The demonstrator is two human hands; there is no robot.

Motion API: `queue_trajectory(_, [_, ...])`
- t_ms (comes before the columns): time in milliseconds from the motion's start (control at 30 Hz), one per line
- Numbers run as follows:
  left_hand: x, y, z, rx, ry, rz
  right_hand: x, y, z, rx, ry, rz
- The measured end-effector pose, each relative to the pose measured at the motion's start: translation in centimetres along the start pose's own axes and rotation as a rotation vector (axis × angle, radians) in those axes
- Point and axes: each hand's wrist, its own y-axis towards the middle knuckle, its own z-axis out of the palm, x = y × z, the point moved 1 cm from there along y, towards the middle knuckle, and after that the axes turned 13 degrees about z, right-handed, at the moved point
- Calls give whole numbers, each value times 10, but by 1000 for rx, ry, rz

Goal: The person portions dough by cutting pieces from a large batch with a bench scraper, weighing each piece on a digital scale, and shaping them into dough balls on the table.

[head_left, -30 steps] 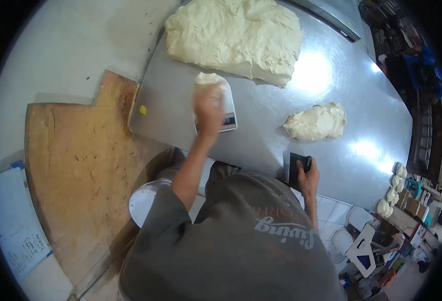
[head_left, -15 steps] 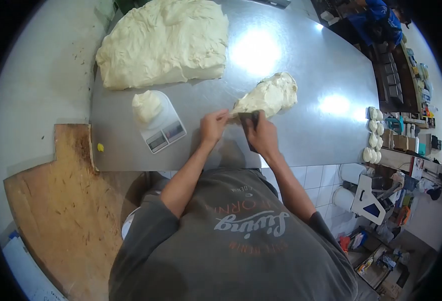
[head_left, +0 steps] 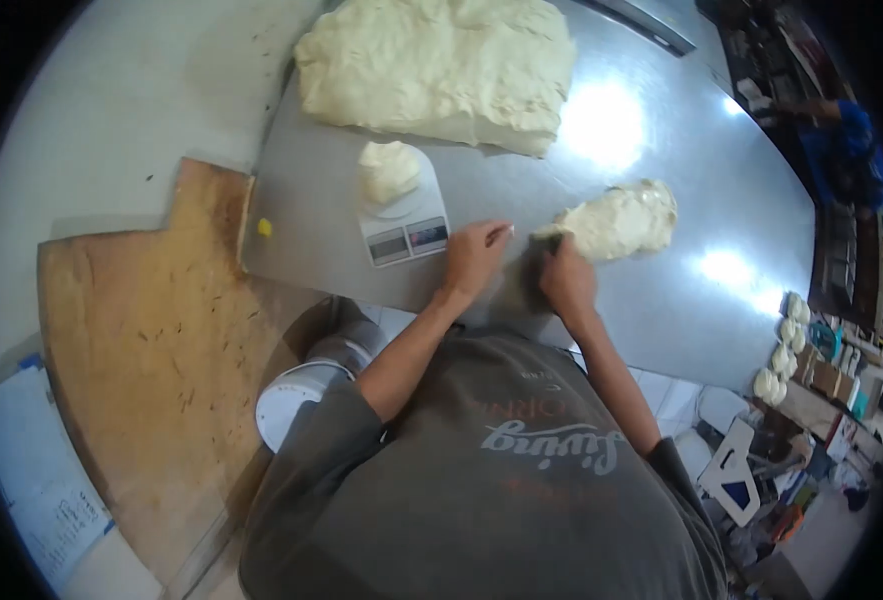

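Observation:
My left hand (head_left: 476,262) is closed over the steel table, right of the white scale (head_left: 403,228), with a small pale bit of dough (head_left: 510,230) at its fingertips. My right hand (head_left: 568,280) grips a dark scraper (head_left: 555,243), mostly hidden, at the left end of a dough lump (head_left: 621,220). One piece of dough (head_left: 390,171) rests on the scale's platform. A much larger dough mass (head_left: 441,75) lies beyond the scale.
Several small dough pieces (head_left: 782,350) line the table's right edge. A wooden board (head_left: 151,330) is at left, with a white bucket (head_left: 286,408) beside it. A yellow scrap (head_left: 264,227) lies near the table's left edge. Another person in blue (head_left: 851,150) is at far right.
My left hand went from the scale to the lump's end, then drew away with a small bit. My right hand brought the scraper up to the lump. The camera view also shifted.

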Motion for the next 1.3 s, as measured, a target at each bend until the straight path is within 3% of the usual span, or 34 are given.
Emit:
queue_trajectory(100, [-31, 17, -78, -259, 67, 48, -15, -14, -2, 7, -27, 63])
queue_trajectory(233, [-10, 51, -155, -508, 105, 98, -25, -13, -3, 8, 20, 60])
queue_trajectory(333, [35, 62, -178, -267, 548, 211, -27, -12, -6, 23, 65, 7])
queue_trajectory(433, [10, 62, -184, -216, 1028, 322, -33, -19, -16, -99, 191, 10])
queue_trajectory(533, [4, 58, -168, -273, 815, 259, -27, -19, -33, -169, 225, 17])
queue_trajectory(667, [-11, 46, -111, -318, 478, 398, -3, 0, -34, -113, 115, -46])
queue_trajectory(733, [-19, 31, -71, -155, 349, 260, 3, 13, -18, -102, 48, -73])
queue_trajectory(867, [-7, 9, 2, 161, 220, 203, 12, 31, -2, -90, -50, -36])
queue_trajectory(967, [-7, 10, 47, 129, 337, 267, 11, 15, -3, -81, -44, -6])
queue_trajectory(1167, [-2, 8, 52, 207, 317, 484, -16, -17, -8, -25, -107, 96])
queue_trajectory(1300, [3, -15, 49, 277, -86, 239, -31, -25, -10, 15, -63, 134])
